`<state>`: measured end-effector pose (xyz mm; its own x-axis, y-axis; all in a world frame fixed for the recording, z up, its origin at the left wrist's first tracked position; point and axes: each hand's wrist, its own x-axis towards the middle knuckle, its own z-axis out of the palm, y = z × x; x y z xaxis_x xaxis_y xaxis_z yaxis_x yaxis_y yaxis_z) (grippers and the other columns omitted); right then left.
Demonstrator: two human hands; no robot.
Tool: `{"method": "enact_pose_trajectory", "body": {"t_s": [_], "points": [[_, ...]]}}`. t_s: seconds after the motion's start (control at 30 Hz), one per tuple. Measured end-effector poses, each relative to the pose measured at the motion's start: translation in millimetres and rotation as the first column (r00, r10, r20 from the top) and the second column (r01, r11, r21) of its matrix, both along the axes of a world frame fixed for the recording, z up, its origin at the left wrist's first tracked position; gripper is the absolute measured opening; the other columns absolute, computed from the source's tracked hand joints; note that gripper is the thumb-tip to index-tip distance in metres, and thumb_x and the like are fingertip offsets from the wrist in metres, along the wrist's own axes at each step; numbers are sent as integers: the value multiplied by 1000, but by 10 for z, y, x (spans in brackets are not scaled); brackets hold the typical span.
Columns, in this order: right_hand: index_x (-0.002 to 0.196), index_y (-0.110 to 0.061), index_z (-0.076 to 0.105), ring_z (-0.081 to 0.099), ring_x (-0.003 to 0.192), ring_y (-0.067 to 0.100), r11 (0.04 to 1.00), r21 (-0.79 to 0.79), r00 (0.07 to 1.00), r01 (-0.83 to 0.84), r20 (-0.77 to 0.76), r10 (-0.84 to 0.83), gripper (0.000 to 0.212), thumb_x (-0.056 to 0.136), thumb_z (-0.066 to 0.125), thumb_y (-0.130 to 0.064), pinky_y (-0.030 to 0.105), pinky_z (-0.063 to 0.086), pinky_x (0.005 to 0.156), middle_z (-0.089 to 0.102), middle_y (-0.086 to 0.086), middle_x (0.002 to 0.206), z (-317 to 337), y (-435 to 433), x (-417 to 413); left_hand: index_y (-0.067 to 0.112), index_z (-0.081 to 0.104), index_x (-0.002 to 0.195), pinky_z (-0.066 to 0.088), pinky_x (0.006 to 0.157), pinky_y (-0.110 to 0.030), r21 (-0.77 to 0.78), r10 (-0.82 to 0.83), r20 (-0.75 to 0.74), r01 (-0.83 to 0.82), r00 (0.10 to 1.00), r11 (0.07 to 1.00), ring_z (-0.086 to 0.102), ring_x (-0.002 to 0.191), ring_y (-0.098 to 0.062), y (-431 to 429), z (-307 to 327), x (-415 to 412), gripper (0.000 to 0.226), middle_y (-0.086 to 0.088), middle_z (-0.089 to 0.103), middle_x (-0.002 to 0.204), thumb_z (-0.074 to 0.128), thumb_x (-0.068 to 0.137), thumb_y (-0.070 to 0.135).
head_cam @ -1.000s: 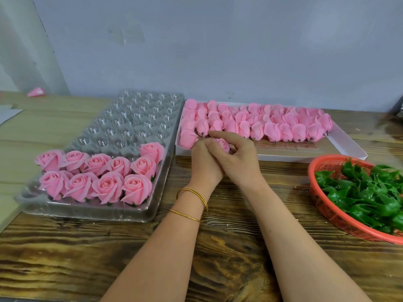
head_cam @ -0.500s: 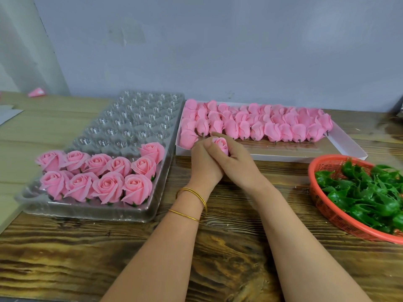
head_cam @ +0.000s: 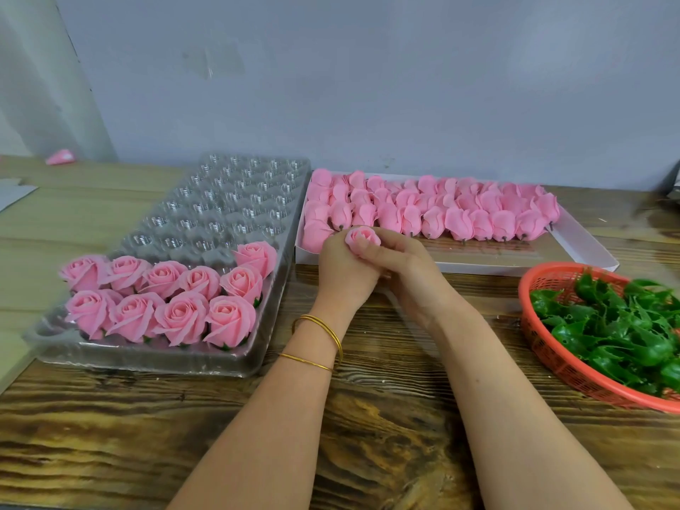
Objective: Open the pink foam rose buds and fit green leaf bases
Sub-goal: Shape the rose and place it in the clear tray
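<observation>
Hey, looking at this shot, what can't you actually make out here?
Head view: the underside of the rose bud is hidden by the left hand and right hand gripping it; any leaf base there is unseen.
The orange basket of leaf bases is cut off by the right edge.
The pink scrap by the wall is too small to identify.

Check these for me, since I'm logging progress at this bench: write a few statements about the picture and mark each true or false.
1. The left hand and right hand together hold one pink bud. True.
2. The green leaf bases lie in a blue box. False: they lie in an orange basket.
3. The clear tray is full of opened roses. False: roses fill only its near end.
4. Unopened buds lie in the white box. True.
</observation>
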<state>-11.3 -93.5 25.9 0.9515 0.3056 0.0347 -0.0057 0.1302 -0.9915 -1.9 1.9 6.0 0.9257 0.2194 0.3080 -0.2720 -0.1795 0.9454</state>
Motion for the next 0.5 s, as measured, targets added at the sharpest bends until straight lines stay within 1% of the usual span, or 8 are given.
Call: {"method": "enact_pose_trajectory", "body": {"t_s": [0.07, 0.13, 0.17, 0.2, 0.23, 0.33, 0.4, 0.5], "points": [[103, -16, 75, 67, 96, 20, 996, 86, 998, -18, -60, 23, 28, 81, 66, -32, 34, 50, 83, 73, 9, 100, 7, -17, 19, 13, 60, 62, 56, 57, -38, -100, -31, -20, 29, 999, 995, 59, 61, -11, 9, -18, 9, 9, 2, 62, 58, 66, 69, 15], [104, -14, 74, 64, 95, 20, 991, 134, 996, -24, -83, 35, 27, 84, 65, -29, 31, 48, 82, 72, 9, 101, 7, -26, 31, 11, 64, 68, 57, 64, -55, -177, -51, -23, 47, 998, 983, 64, 69, -24, 17, -33, 14, 9, -11, 66, 67, 73, 69, 8], [107, -12, 73, 64, 96, 19, 989, 145, 995, -26, -87, 39, 26, 87, 64, -27, 30, 47, 82, 72, 9, 103, 2, -28, 37, 11, 65, 69, 56, 65, -58, -191, -50, -23, 45, 998, 980, 64, 70, -25, 20, -35, 20, 9, -14, 67, 69, 74, 69, 7], [110, -11, 72, 64, 95, 18, 988, 153, 995, -28, -91, 42, 26, 90, 62, -24, 28, 48, 82, 72, 8, 103, -1, -33, 43, 11, 66, 70, 57, 66, -58, -199, -50, -23, 45, 998, 979, 65, 71, -24, 20, -36, 25, 10, -15, 68, 71, 74, 68, 7], [111, -10, 71, 65, 94, 15, 986, 163, 994, -30, -97, 46, 25, 92, 59, -22, 26, 49, 80, 72, 7, 103, 0, -35, 45, 13, 67, 70, 58, 66, -56, -205, -53, -19, 48, 998, 977, 65, 71, -21, 18, -33, 27, 10, -12, 68, 70, 75, 67, 8], [121, -5, 66, 66, 89, 10, 982, 188, 991, -24, -125, 48, 30, 96, 52, -15, 20, 50, 69, 72, 6, 105, 19, -38, 43, 20, 66, 68, 57, 61, -42, -234, -68, -12, 63, 998, 970, 64, 67, -12, 22, -14, 22, 15, 5, 66, 63, 75, 64, 9], [127, -3, 63, 66, 87, 9, 980, 198, 989, -11, -142, 40, 33, 97, 50, -11, 18, 50, 65, 71, 7, 107, 31, -36, 36, 18, 65, 70, 57, 58, -37, -255, -74, -18, 67, 997, 965, 64, 66, -10, 20, -7, 17, 16, 7, 66, 62, 74, 61, 8], [127, -2, 62, 66, 86, 9, 977, 213, 987, -6, -157, 40, 34, 97, 48, -8, 17, 49, 63, 71, 7, 106, 37, -31, 32, 12, 66, 74, 54, 56, -30, -257, -72, -18, 65, 997, 964, 63, 64, -7, 15, 1, 8, 18, 7, 65, 63, 74, 59, 8]]}}
